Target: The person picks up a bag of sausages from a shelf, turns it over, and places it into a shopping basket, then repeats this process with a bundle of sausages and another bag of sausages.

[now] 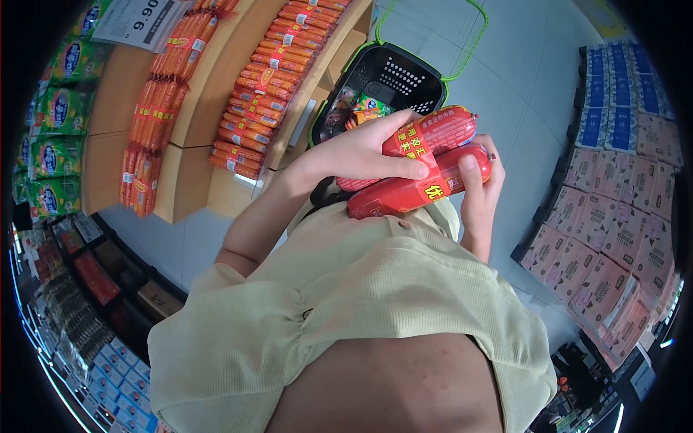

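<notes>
Red sausage pack held at chest, long axis running left-low to right-high. Left hand closed over top, fingers wrapped. Right hand gripping right end, thumb on wrapper. Black basket just beyond, near wooden shelf corner.

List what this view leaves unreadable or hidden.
- Sausages: head view; the label text is partly covered by the left hand and right hand.
- Basket: its contents are mostly hidden behind the hands.
- Price sign: cut by the top edge.
</notes>
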